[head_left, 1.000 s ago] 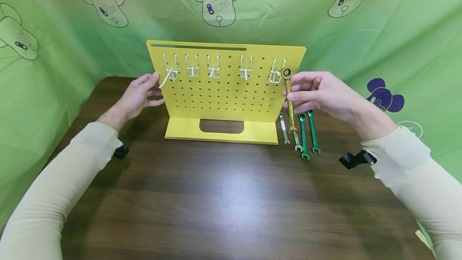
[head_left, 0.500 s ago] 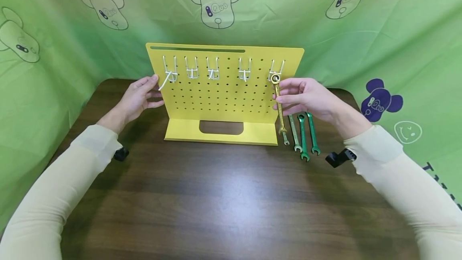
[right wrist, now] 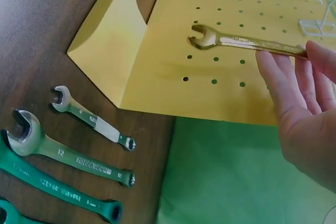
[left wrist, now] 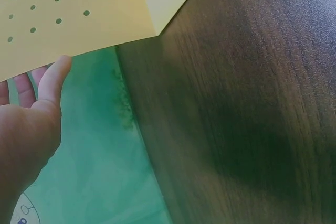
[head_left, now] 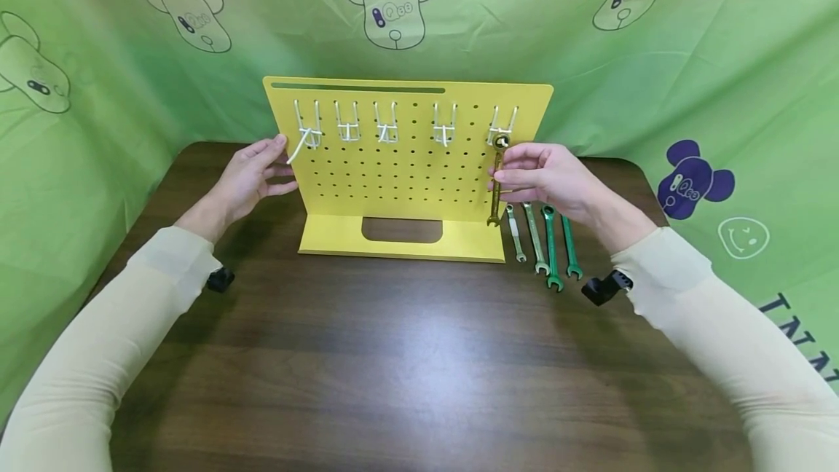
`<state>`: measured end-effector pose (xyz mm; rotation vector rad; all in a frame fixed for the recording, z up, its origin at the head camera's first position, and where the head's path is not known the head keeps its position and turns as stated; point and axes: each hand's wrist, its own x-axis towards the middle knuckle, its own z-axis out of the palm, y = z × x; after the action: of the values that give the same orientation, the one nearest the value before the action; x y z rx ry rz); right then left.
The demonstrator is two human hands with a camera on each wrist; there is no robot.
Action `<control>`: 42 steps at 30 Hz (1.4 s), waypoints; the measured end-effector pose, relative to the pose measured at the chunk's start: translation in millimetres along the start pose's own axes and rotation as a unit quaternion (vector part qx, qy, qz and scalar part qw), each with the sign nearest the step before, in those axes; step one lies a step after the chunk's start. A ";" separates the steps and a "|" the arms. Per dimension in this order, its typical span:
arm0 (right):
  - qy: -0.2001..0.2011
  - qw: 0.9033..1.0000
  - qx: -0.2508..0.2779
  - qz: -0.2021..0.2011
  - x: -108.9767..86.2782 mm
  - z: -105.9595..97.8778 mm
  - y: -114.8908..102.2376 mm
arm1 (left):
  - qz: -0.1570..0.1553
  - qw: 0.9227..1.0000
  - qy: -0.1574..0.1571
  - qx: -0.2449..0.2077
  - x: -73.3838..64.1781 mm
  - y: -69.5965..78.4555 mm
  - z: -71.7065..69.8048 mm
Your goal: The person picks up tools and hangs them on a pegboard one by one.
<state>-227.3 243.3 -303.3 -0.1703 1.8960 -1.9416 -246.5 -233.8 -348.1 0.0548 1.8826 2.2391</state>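
A yellow pegboard (head_left: 393, 181) stands upright on the table, with white wire hooks along its upper part. My left hand (head_left: 245, 177) holds its left edge, thumb at the front and fingers behind. In my right hand (head_left: 547, 177) is a gold combination wrench (right wrist: 247, 42), pinched between thumb and fingers. The wrench hangs upright before the board's right side, open end down. Its ring end lies at the rightmost hook (head_left: 501, 126), and the white hook tip shows within the ring.
Beside the board's right foot lie several more wrenches: a small silver one (head_left: 515, 234), a larger silver one (head_left: 536, 239) and green ones (head_left: 551, 250). A green printed cloth (head_left: 498, 13) hangs behind the dark wooden table (head_left: 367, 355).
My right hand has moved left with the gold wrench, bringing its ring from beside the rightmost hook onto the hook's tip. The wrench's lower end has swung toward the board. My left hand stays put.
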 end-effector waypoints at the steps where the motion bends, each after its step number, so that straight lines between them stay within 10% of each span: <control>1: 0.004 1.000 0.006 -0.001 0.8 0.4 0.7 | -0.001 1.000 -0.002 -0.001 -0.3 0.4 0.1; 16: 0.042 0.997 0.055 0.022 9.5 4.5 0.5 | -0.023 1.000 0.000 -0.002 0.9 5.4 1.4; 42: 0.087 0.990 -0.100 0.047 8.4 2.4 16.0 | -0.007 1.000 0.008 0.014 -1.7 0.5 7.1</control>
<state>-230.7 238.2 -320.4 0.0310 2.1704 -1.7537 -243.7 -227.3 -346.2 0.0283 1.9177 2.2101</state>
